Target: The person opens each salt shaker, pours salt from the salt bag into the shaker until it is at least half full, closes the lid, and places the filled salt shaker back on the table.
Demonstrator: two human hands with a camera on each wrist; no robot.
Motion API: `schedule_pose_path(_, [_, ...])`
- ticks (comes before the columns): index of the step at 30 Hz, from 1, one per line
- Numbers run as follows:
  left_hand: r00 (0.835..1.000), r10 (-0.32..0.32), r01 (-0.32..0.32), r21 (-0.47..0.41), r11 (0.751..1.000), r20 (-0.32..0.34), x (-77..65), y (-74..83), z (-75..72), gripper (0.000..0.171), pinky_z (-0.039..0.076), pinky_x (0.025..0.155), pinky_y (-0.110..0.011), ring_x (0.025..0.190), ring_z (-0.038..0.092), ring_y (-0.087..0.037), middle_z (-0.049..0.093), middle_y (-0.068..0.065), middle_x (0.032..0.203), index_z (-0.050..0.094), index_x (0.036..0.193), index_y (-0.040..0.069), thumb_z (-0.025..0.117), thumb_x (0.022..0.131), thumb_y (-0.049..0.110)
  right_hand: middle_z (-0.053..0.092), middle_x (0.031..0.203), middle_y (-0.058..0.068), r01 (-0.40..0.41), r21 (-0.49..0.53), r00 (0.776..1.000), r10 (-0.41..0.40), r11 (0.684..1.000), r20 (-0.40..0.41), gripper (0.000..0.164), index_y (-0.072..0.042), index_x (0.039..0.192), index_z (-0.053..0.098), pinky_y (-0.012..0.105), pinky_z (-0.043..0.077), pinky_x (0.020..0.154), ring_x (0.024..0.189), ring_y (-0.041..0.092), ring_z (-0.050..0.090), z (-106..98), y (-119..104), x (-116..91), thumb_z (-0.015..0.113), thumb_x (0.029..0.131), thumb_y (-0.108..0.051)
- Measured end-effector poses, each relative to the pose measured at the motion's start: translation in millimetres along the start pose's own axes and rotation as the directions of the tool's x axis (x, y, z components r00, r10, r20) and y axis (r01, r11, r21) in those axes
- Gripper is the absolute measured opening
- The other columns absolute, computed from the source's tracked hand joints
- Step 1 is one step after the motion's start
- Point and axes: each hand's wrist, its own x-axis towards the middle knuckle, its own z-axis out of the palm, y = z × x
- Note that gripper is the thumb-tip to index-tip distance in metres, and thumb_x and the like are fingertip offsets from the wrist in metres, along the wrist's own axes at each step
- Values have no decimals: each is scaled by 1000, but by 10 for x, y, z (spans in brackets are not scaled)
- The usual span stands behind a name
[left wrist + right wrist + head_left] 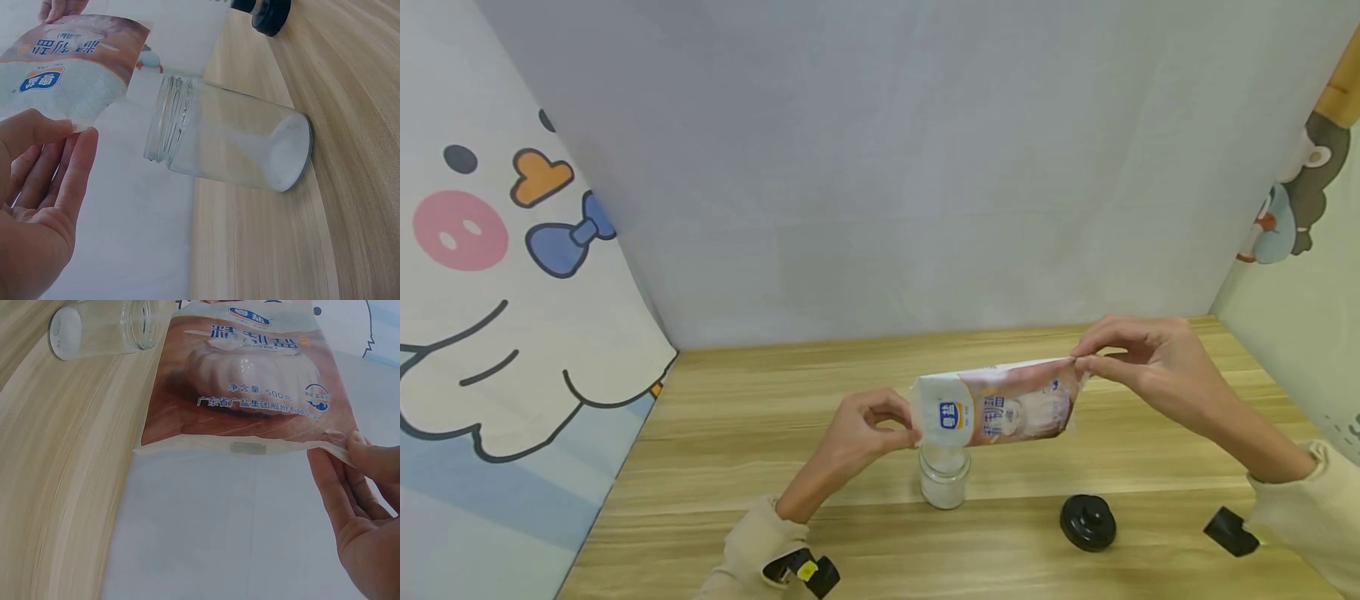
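Note:
A brown and white bag of salt (1011, 408) hangs nearly level, tilted, above a glass jar (944, 485) that stands on the table. My left hand (872, 429) pinches the bag's left end, between thumb and fingertips, right beside the jar's mouth. At the opposite end, higher up, my right hand (1165, 379) pinches a corner of the bag (250, 381). White salt (289, 153) lies in the bottom of the jar, and a pale streak runs down to it inside the glass in the left wrist view.
A round black lid with a knob (1088, 522) lies on the wooden table (760, 467), to the right of the jar. Behind the table hangs a plain grey-white backdrop (887, 167). Cartoon-printed panels (482, 333) flank it on both sides.

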Motion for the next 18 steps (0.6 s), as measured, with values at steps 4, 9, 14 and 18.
schedule_pose_path(4, [1000,0,0,-3,1000,-1,-2,-3,-3,12,57,75,-37,85,64,-23,67,-8,85,66,84,4,74,77,-2,66,87,5,8,6,1000,-8,1000,1,16,-6,85,71,20,57,67,81,11,64,3,-10,3,69,81,9])
schedule_pose_path(9, [1000,-1,1,-7,1000,1,-1,-3,-6,12,58,74,-37,85,64,-23,67,-9,85,66,84,3,74,77,-2,66,88,5,12,22,1000,-13,1000,7,16,-6,86,71,20,57,68,81,13,64,7,-17,7,68,81,9])
schedule_pose_path(14, [1000,3,-3,-9,1000,7,7,-13,-5,12,58,74,-37,85,65,-23,68,-8,86,66,84,3,74,76,-2,66,87,6,16,17,1000,-16,1000,5,17,-5,86,71,20,56,67,81,11,64,3,-27,4,68,80,10])
schedule_pose_path(18, [1000,4,-4,-13,1000,8,8,-14,-2,12,58,73,-37,85,65,-24,68,-8,86,66,84,2,74,76,-1,66,87,5,21,10,1000,-21,1000,10,18,-7,86,71,20,57,67,81,12,64,-5,-28,5,68,80,10])
